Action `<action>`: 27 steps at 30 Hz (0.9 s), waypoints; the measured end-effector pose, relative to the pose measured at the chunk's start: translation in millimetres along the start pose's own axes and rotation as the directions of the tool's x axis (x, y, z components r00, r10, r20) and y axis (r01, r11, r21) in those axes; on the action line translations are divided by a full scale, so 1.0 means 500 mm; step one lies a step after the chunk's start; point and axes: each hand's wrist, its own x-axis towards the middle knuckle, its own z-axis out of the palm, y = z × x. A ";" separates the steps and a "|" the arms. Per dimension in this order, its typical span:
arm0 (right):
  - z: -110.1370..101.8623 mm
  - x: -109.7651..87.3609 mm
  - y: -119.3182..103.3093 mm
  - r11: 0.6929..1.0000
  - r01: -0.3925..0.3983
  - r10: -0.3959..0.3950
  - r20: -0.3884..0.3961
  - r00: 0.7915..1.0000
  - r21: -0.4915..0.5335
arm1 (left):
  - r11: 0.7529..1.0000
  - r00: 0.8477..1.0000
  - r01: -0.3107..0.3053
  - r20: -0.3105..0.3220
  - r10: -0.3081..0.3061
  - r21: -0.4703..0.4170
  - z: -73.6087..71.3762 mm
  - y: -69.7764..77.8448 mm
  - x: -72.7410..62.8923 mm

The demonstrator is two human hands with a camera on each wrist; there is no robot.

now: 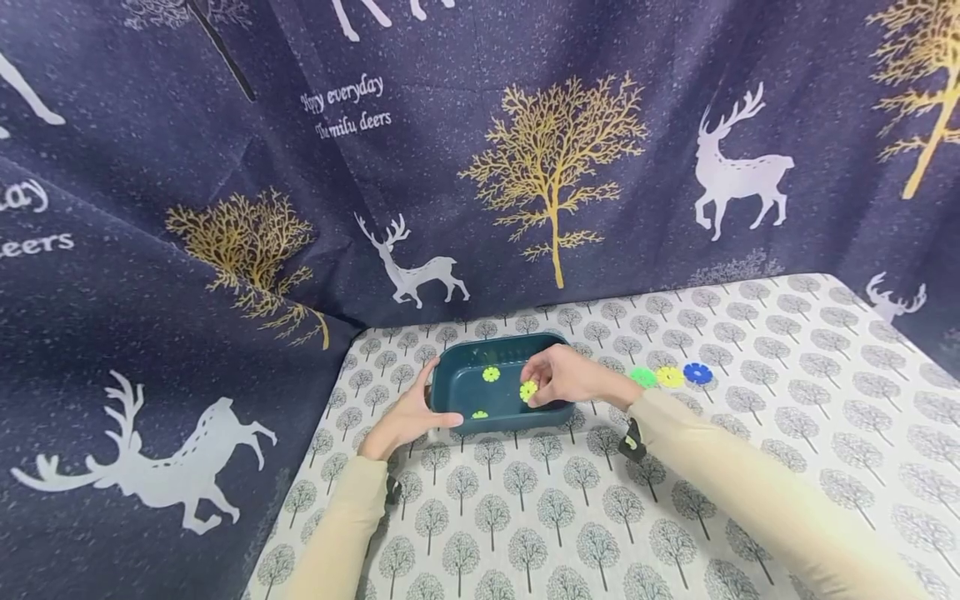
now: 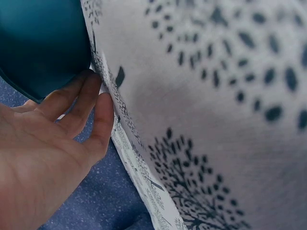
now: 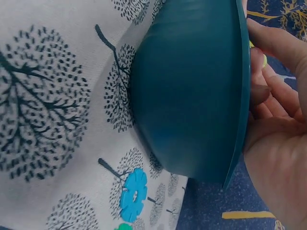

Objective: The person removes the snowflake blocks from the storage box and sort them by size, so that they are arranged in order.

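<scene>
A dark teal plastic tub (image 1: 517,422) stands on the table. My left hand (image 1: 412,414) holds its left end, thumb over the near corner and fingers along the outside; in the left wrist view those fingers (image 2: 96,105) meet the tub's wall (image 2: 43,43). Inside the tub's right part, my right hand (image 1: 566,375) pinches a yellow notched flower-shaped disc (image 1: 528,391). Two more yellow discs (image 1: 491,374) lie in the tub, one partly hidden by the near wall. The right wrist view shows the tub's outside (image 3: 192,86) and mostly hides the pinched disc.
Right of the tub, a green disc (image 1: 642,377), a yellow disc (image 1: 670,377) and a blue disc (image 1: 697,372) lie in a row. A tree-print cloth (image 1: 555,508) covers the table. Dark blue deer-print curtains (image 1: 420,183) hang behind and to the left.
</scene>
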 end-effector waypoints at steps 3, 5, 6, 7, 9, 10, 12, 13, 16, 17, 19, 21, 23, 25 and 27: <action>-0.003 -0.013 0.003 0.999 -0.012 0.013 -0.028 1.000 0.035 | 1.000 1.000 -0.007 0.000 0.007 0.005 0.001 0.000 0.001; -0.006 -0.023 0.006 0.999 -0.022 0.024 -0.049 0.999 0.048 | 1.000 1.000 -0.008 0.004 0.008 0.000 0.001 0.000 0.000; -0.007 -0.029 0.008 0.998 -0.032 0.036 -0.061 0.998 0.054 | 1.000 1.000 -0.005 0.006 0.005 -0.002 0.001 0.000 0.000; -0.009 -0.034 0.011 0.997 -0.039 0.044 -0.071 0.996 0.059 | 1.000 1.000 -0.009 0.008 0.009 0.000 0.000 0.000 -0.001; -0.013 -0.046 0.017 0.997 -0.038 0.044 -0.096 0.994 0.068 | 1.000 1.000 -0.011 0.010 0.011 -0.005 0.000 -0.001 0.000; -0.015 -0.052 0.020 0.997 -0.033 0.041 -0.107 0.993 0.072 | 1.000 1.000 -0.009 0.011 0.009 -0.009 0.000 -0.001 -0.001; -0.020 -0.066 0.024 0.997 -0.021 0.031 -0.135 0.990 0.073 | 1.000 1.000 -0.007 0.010 0.007 -0.010 -0.001 -0.003 -0.001; -0.023 -0.073 0.026 0.997 -0.013 0.024 -0.145 0.989 0.071 | 1.000 1.000 -0.008 0.010 0.008 -0.009 -0.001 -0.003 -0.001; -0.034 -0.095 0.032 0.997 -0.016 0.028 -0.169 0.985 0.072 | 1.000 1.000 -0.004 0.009 0.004 -0.010 -0.001 -0.004 -0.002; -0.038 -0.103 0.034 0.997 -0.021 0.034 -0.174 0.984 0.076 | 1.000 1.000 -0.004 0.009 0.004 -0.010 -0.002 -0.003 -0.002; -0.046 -0.117 0.039 0.996 -0.029 0.043 -0.183 0.982 0.081 | 1.000 1.000 -0.003 0.010 0.003 -0.008 -0.002 -0.003 -0.002; -0.053 -0.131 0.044 0.995 -0.035 0.052 -0.195 0.979 0.091 | 1.000 1.000 -0.004 0.011 0.004 -0.008 -0.002 -0.003 -0.002; -0.060 -0.146 0.049 0.995 -0.041 0.060 -0.211 0.976 0.095 | 1.000 1.000 -0.005 0.011 0.005 -0.004 -0.002 -0.003 -0.001; -0.068 -0.161 0.055 0.995 -0.054 0.072 -0.228 0.971 0.086 | 1.000 1.000 -0.003 0.009 0.003 -0.001 -0.002 -0.003 -0.001; -0.075 -0.176 0.062 0.995 -0.064 0.082 -0.249 0.965 0.078 | 1.000 1.000 -0.001 0.007 0.001 0.001 -0.002 -0.003 -0.001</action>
